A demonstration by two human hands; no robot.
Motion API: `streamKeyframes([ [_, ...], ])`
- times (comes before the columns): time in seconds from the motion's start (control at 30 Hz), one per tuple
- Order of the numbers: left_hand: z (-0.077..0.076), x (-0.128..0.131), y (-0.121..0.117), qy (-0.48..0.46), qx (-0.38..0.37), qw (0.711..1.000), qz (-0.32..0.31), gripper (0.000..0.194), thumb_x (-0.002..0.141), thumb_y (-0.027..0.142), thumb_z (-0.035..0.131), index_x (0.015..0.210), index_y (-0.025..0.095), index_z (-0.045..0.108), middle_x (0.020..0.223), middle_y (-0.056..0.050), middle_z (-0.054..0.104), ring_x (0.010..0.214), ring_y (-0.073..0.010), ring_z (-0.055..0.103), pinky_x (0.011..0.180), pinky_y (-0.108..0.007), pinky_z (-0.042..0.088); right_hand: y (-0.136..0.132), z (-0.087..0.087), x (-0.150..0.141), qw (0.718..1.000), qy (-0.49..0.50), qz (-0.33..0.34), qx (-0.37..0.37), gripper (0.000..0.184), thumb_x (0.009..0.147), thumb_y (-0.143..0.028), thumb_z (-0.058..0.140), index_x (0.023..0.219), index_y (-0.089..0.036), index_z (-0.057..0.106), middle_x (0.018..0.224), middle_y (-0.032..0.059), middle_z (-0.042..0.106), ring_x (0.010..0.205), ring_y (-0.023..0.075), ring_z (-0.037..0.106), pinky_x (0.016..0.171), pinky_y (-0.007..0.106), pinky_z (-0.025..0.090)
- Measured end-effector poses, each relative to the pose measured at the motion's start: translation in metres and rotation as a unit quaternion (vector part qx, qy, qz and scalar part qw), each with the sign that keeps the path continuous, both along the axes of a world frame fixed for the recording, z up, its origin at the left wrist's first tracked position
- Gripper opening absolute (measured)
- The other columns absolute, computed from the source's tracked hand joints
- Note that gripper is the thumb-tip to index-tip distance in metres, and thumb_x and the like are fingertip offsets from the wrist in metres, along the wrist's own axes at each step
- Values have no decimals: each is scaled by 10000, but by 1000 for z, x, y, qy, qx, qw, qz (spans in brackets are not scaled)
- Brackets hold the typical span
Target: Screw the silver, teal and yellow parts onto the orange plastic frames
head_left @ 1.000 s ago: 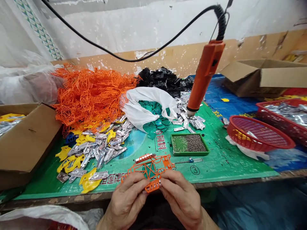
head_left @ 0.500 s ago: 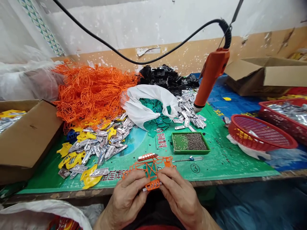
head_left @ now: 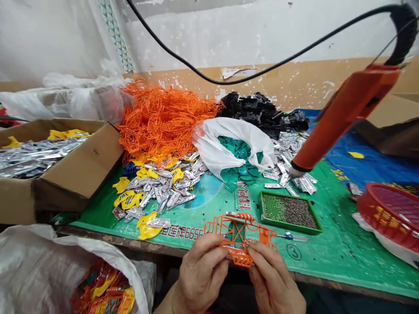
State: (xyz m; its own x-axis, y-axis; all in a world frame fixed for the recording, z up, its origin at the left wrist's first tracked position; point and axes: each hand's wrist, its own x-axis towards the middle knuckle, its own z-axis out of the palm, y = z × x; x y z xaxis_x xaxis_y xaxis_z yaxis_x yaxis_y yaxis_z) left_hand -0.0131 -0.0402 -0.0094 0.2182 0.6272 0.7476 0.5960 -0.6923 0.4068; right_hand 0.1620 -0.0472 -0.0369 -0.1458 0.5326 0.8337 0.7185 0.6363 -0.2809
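My left hand point(head_left: 201, 272) and my right hand point(head_left: 276, 283) both pinch an orange plastic lattice frame point(head_left: 240, 233) at its near end, just over the table's front edge. A teal piece shows inside the frame. Behind it lies a green tray of small screws point(head_left: 290, 211) with a small screwdriver point(head_left: 293, 237) beside it. An orange electric screwdriver point(head_left: 343, 115) hangs on a black cable above the right side of the mat.
On the green mat point(head_left: 330, 253) lie a heap of orange frames point(head_left: 160, 120), silver and yellow parts point(head_left: 157, 192), a white bag of teal pieces point(head_left: 235, 150) and black parts point(head_left: 262, 109). A cardboard box point(head_left: 65, 170) stands left, a red basket point(head_left: 391, 209) right, a white sack point(head_left: 65, 274) lower left.
The camera has swung to the left and down, bringing the white sack of assembled parts into view. Both hands keep their hold on the orange frame.
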Motion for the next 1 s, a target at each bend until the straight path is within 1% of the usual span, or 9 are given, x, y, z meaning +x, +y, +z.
streamKeyframes([
  [0.13,-3,-5,-1,-13,-7,1000,-21,202,841,42,512,977,175,579,1003,-62,585,886,-117,628,774,-196,555,0,-2,1,999,-39,4,-9,277,874,-145,503,1129,-144,611,955,108,689,885,156,682,752,209,562],
  [0.27,-5,-10,-1,-13,-14,999,-43,222,843,18,511,988,158,601,1035,-72,558,909,-109,614,776,-169,542,1,4,-3,999,-37,10,-17,299,878,-148,490,1155,-170,601,928,92,699,847,150,694,739,200,565],
  [0.4,-5,-14,-2,2,-12,999,-49,219,836,17,527,982,162,603,1029,-73,593,907,-112,624,785,-174,535,1,7,-7,999,-23,13,-29,288,880,-144,496,1148,-167,598,915,99,697,832,154,697,738,204,566],
  [0.6,-5,-14,0,-30,-19,997,-72,243,827,10,539,1014,162,574,995,-76,641,892,-116,644,769,-192,546,0,3,-9,999,-13,5,-29,280,884,-143,495,1144,-177,593,914,97,692,820,151,697,715,200,571],
  [0.83,0,-13,0,-32,-21,995,-89,279,810,-16,554,1036,146,578,938,-83,676,865,-129,658,750,-218,558,0,5,-7,999,-32,7,-19,210,891,-126,488,1064,-125,608,912,128,686,845,156,690,736,210,565],
  [1.0,-1,-11,0,-38,-23,996,-78,280,794,-22,563,1005,162,574,885,-63,698,806,-129,674,733,-235,571,0,8,-7,999,-32,3,-6,195,883,-130,499,1043,-138,611,884,110,699,812,154,696,720,216,573],
])
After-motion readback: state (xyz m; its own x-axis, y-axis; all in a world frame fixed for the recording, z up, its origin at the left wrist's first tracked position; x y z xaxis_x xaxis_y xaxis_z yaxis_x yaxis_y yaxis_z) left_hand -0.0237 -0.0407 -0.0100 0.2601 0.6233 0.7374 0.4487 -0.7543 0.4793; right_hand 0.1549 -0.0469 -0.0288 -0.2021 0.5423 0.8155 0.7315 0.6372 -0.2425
